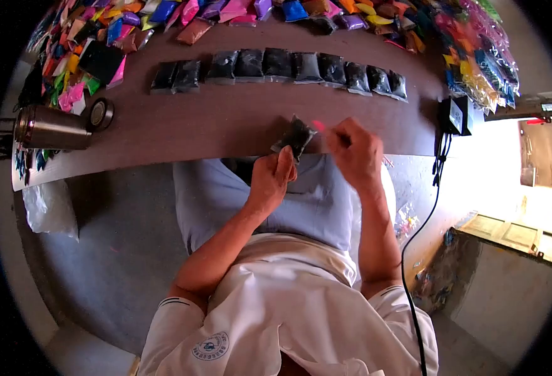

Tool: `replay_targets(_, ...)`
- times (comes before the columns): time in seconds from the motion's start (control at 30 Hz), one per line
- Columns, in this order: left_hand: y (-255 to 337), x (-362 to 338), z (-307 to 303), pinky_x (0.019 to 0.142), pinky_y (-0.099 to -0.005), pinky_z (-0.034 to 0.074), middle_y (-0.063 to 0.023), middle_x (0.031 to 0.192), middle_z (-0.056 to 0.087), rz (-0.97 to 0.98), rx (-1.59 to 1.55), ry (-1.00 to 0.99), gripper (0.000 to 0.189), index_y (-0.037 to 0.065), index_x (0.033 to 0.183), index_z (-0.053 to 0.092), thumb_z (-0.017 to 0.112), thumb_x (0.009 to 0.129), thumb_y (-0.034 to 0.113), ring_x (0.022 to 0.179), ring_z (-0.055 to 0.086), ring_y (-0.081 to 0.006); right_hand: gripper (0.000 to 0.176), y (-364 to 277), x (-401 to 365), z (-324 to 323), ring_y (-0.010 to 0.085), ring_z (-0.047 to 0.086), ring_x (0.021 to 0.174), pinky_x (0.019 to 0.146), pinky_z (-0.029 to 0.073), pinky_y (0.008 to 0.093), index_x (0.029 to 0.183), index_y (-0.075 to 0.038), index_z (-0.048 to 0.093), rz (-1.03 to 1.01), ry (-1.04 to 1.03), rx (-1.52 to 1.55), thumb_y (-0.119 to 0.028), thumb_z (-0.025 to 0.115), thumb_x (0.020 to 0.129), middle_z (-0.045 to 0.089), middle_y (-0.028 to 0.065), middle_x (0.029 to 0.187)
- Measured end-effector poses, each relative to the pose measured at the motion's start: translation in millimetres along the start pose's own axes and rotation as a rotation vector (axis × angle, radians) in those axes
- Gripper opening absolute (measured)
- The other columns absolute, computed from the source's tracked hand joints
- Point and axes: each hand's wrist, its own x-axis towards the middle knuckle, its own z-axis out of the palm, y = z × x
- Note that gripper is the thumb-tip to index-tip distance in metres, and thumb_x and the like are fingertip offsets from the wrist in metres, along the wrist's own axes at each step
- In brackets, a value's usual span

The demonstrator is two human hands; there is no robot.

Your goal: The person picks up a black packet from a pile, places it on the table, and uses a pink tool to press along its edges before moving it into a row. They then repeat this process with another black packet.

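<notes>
A small black plastic packet (299,136) is pinched at its lower edge by my left hand (272,180), over the front edge of the table. My right hand (355,151) is closed just to the right of the packet, slightly blurred. From its fingertips a small bright pink piece (318,126) sticks out toward the packet; its kind does not show. Farther back lies a row of similar black packets (278,64), side by side across the tabletop (219,119).
Heaps of colourful packets (194,30) line the table's back and sides. At the left a steel flask (53,127) lies on its side by a round lid (101,113). A black box (456,116) with a cable (412,241) sits at the right edge. A plastic bag (50,208) hangs below left.
</notes>
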Motion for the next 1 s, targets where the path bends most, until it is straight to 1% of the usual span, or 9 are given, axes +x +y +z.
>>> replay_targets(0.13,0.3,2.4,-0.4,0.046,-0.0291,0.031,-0.0013,0.05,0.041,-0.023,-0.03,-0.007,0.056,0.002,0.056,0.044,0.038,0.099,0.037,0.048,0.034,-0.0103,0.017,-15.7,-6.8,19.7,0.0342,0.06,0.06,0.053,0.046,0.042,0.073,-0.008,0.059,-0.171,0.01,-0.039,-0.022,0.063,0.08,0.061,0.014,0.066)
replay_targets(0.37,9.7,6.7,1.2,0.048,-0.0317,0.034,-0.0026,0.052,0.037,-0.015,-0.008,-0.023,0.05,0.004,0.058,0.04,0.042,0.098,0.034,0.049,0.038,-0.0128,0.017,2.7,9.1,21.5,0.0368,0.06,0.063,0.055,0.045,0.0445,0.073,-0.007,0.057,-0.104,-0.049,-0.001,-0.021,0.062,0.08,0.061,0.0151,0.067)
replay_targets(0.47,15.1,3.3,4.1,0.048,-0.0324,0.034,-0.0026,0.053,0.037,-0.031,-0.009,0.013,0.05,0.004,0.058,0.039,0.042,0.098,0.034,0.049,0.037,-0.0129,0.017,21.6,15.0,22.6,0.0365,0.06,0.064,0.057,0.046,0.0437,0.076,-0.006,0.059,-0.056,0.055,-0.183,-0.022,0.062,0.081,0.062,0.0158,0.068)
replay_targets(0.57,5.7,0.3,-1.3,0.046,-0.0294,0.034,-0.0035,0.051,0.044,-0.018,0.069,0.04,0.054,0.002,0.055,0.043,0.038,0.098,0.034,0.048,0.04,-0.0109,0.024,33.2,18.0,12.6,0.032,0.06,0.058,0.055,0.045,0.0387,0.08,-0.004,0.061,0.122,0.225,-0.023,-0.028,0.064,0.081,0.06,0.0149,0.064)
replay_targets(0.63,4.0,-2.5,2.1,0.046,-0.0282,0.033,-0.0021,0.052,0.044,-0.065,-0.116,0.053,0.054,0.003,0.055,0.043,0.04,0.098,0.036,0.048,0.039,-0.0106,0.035,30.2,-1.4,11.9,0.0215,0.054,0.053,0.053,0.044,0.0338,0.078,0.0,0.061,0.122,0.191,0.231,-0.034,0.065,0.082,0.057,0.0124,0.059)
replay_targets(0.7,13.6,-0.2,9.4,0.046,-0.0267,0.033,-0.0009,0.053,0.044,-0.105,-0.198,0.035,0.052,0.004,0.056,0.044,0.042,0.097,0.036,0.049,0.04,-0.01,0.042,15.8,-19.9,16.1,0.0111,0.047,0.055,0.051,0.041,0.0301,0.072,0.003,0.061,0.26,0.025,0.483,-0.037,0.065,0.084,0.053,0.008,0.057)
replay_targets(0.83,39.3,-2.2,23.2,0.049,-0.0249,0.036,-0.0005,0.055,0.046,-0.096,-0.074,0.007,0.051,0.004,0.06,0.047,0.038,0.098,0.037,0.052,0.043,-0.0086,0.031,-5.7,-32.4,25.5,0.0092,0.052,0.052,0.047,0.042,0.0246,0.073,0.002,0.06,0.33,-0.229,1.095,-0.022,0.055,0.093,0.058,0.0038,0.061)
replay_targets(0.93,52.1,2.9,33.7,0.049,-0.0246,0.037,0.0002,0.057,0.047,-0.057,-0.022,0.015,0.05,0.004,0.062,0.048,0.038,0.098,0.037,0.052,0.043,-0.0084,0.029,-6.0,-25.6,16.9,0.0093,0.052,0.052,0.046,0.041,0.0245,0.075,0.001,0.058,0.389,-0.196,1.225,-0.022,0.056,0.092,0.057,0.0038,0.061)
replay_targets(1.0,51.8,4.8,33.8,0.05,-0.0238,0.038,0.001,0.06,0.048,-0.081,0.0,-0.121,0.047,0.004,0.066,0.05,0.039,0.098,0.037,0.053,0.043,-0.008,0.027,-8.1,-22.2,6.5,0.0093,0.051,0.05,0.044,0.039,0.0249,0.076,0.0,0.055,0.437,-0.134,1.378,-0.022,0.058,0.091,0.054,0.0018,0.06)
